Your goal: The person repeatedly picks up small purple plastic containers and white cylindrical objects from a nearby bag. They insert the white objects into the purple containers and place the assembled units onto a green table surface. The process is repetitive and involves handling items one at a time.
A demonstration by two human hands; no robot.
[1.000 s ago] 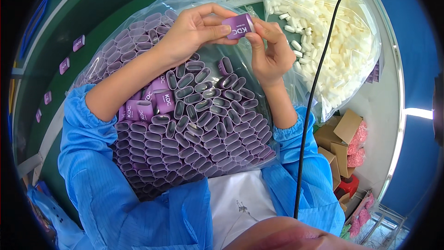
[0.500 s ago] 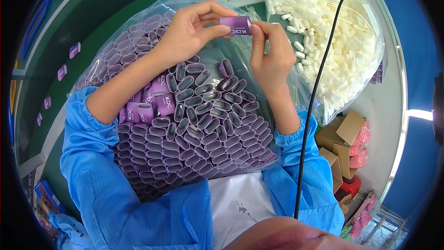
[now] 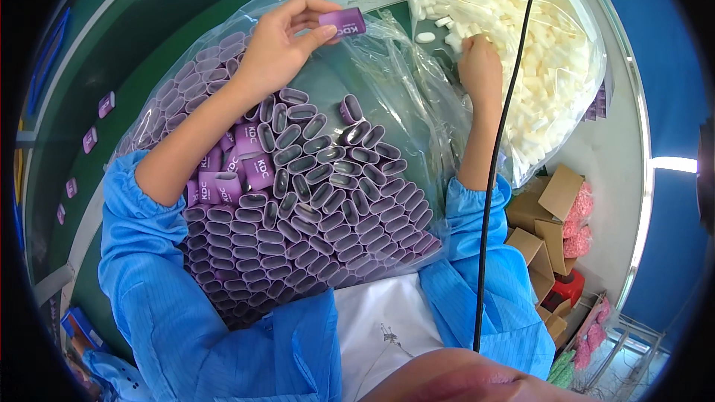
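Between its thumb and fingers, my left hand (image 3: 274, 52) grips a purple oval casing (image 3: 347, 22) with white print, raised above the far part of the work surface. My right hand (image 3: 480, 71) is at the left edge of a heap of small white oval pieces (image 3: 540, 67) in a clear plastic bag. Its fingers are bent and pinched together; whatever is between them is hidden. Below and between my arms lie many purple hollow casings (image 3: 320, 173), mostly standing with their oval openings up. A few lie on their sides near my left forearm.
Clear plastic sheeting (image 3: 406, 67) lies between the casings and the white heap. A black cable (image 3: 497, 156) hangs across the view by my right forearm. Several purple casings (image 3: 90, 140) stand spaced along the green strip at left. Open cardboard boxes (image 3: 547, 208) sit at lower right.
My right hand has let go of the purple casing and moved right to the white pieces. My left hand keeps hold of the casing and has shifted slightly left.
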